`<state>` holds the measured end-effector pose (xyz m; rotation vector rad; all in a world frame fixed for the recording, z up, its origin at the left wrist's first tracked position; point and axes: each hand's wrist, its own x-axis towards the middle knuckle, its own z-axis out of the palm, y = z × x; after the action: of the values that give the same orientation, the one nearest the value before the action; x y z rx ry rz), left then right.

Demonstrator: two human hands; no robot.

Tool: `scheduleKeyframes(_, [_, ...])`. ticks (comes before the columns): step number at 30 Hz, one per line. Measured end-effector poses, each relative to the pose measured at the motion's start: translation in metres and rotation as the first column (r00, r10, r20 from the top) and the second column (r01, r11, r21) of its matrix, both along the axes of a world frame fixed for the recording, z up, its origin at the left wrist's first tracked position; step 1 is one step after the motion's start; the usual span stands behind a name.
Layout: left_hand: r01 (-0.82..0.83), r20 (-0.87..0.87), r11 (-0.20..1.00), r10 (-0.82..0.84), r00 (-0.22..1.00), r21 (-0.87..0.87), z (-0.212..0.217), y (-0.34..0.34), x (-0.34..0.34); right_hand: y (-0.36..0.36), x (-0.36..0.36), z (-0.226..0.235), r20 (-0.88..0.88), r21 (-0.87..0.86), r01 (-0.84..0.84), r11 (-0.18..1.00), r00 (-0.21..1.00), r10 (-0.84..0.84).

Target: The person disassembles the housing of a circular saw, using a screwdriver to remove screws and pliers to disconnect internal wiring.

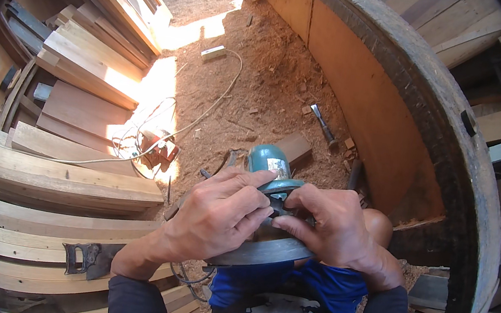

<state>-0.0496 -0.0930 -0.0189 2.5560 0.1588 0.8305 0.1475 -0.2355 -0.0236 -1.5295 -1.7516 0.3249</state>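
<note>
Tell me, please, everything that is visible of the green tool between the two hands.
The green tool has a smooth, rounded teal housing, perhaps painted metal or plastic, with a pale label. Lower in view it widens into a rim; dark parts beyond are mostly covered. It is held in front of the blue shorts, rounded end toward the picture's top. The left-hand grip and right-hand grip touch it from both sides. I cannot tell whether the grey curved piece below belongs to it.

Hands (213, 208) on teal power tool (263, 158)

Harsh glare upper left, edges bowed.
</note>
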Motion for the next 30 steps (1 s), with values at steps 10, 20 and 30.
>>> scheduleKeyframes(10, [0.024, -0.069, 0.991, -0.033, 0.997, -0.131, 0.005, 0.002, -0.008, 0.005, -0.007, -0.005, -0.006, 0.141, -0.037, 0.989, 0.999, 0.038])
scheduleKeyframes(20, [0.063, -0.039, 0.998, -0.063, 0.997, 0.003, 0.003, -0.002, -0.011, 0.000, -0.010, -0.010, -0.054, 0.201, -0.040, 0.979, 0.997, 0.052])
scheduleKeyframes(30, [-0.036, 0.006, 0.999, 0.036, 0.999, -0.029, -0.002, -0.003, -0.009, -0.007, -0.016, -0.019, -0.274, 0.171, 0.009, 0.985, 0.961, 0.039])
